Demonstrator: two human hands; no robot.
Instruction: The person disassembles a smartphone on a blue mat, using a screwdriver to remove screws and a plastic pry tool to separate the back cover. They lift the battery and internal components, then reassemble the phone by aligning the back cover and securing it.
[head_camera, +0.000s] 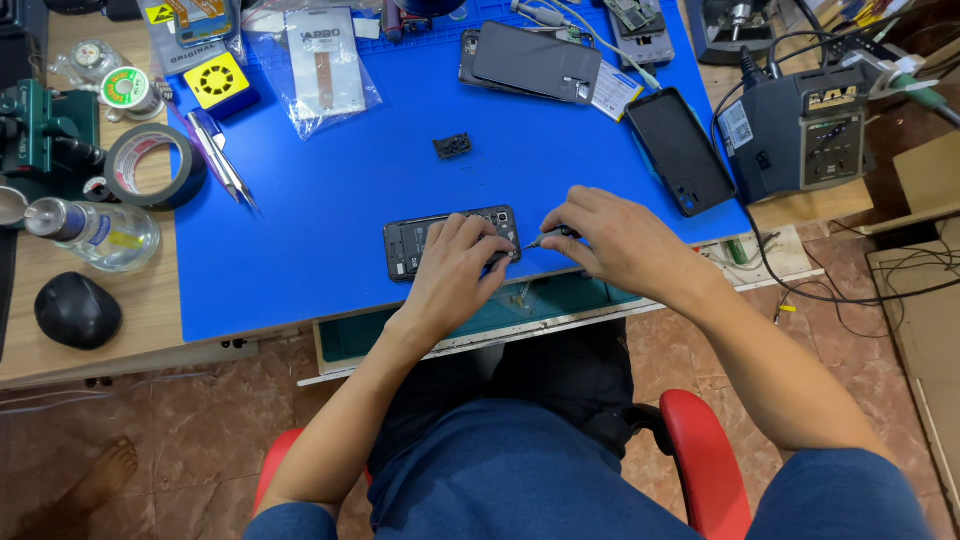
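Left hand (452, 272) presses opened black phone chassis (415, 246) near blue mat (330, 190) front edge; right hand (622, 243) pinches thin black screwdriver (548, 237); open mat behind.

At the far edge of the blue mat lies a clear plastic bag (318, 65) holding a white card with an orange strip, and just left of it a second clear packet (195, 28) with a yellow label. A white label (736, 126) sits on the grey station's side, its dark display panel (830, 99) facing up. A clear bottle (100, 232) at left carries a yellow-and-blue label.
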